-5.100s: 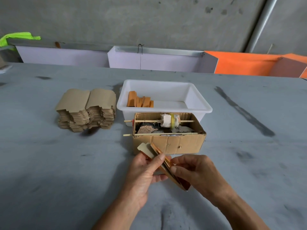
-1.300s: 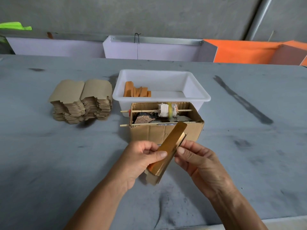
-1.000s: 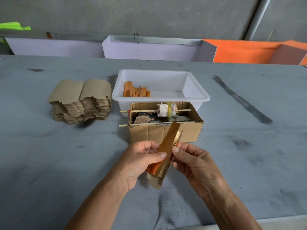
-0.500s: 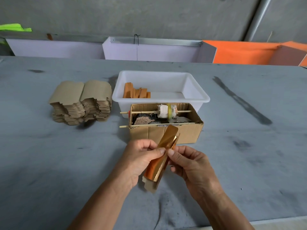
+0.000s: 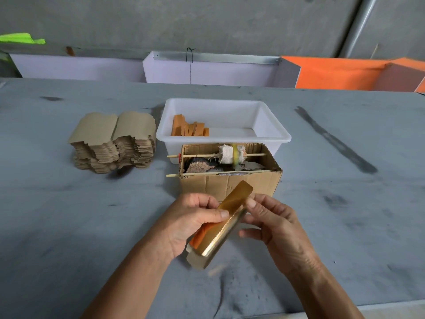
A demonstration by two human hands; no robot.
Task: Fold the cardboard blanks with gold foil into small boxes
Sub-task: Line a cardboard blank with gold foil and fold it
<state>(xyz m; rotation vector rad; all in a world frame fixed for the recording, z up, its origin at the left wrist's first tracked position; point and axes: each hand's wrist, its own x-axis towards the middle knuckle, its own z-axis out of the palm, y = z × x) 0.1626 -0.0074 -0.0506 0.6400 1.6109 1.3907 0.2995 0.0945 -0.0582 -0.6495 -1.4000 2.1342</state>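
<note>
Gold-foil blank point(image 5: 226, 223) pinched between left hand point(image 5: 192, 223) and right hand point(image 5: 274, 223).

Left hand point(image 5: 190, 223) and right hand point(image 5: 273, 223) pinch a gold-foil blank point(image 5: 224, 223) before the cardboard box point(image 5: 220, 185)

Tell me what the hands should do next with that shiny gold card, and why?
Probably fold the raised gold flap down. The left hand and right hand both pinch the half-folded gold blank, which is not a closed box yet, and that flap sticks up loose at the far end.
</note>
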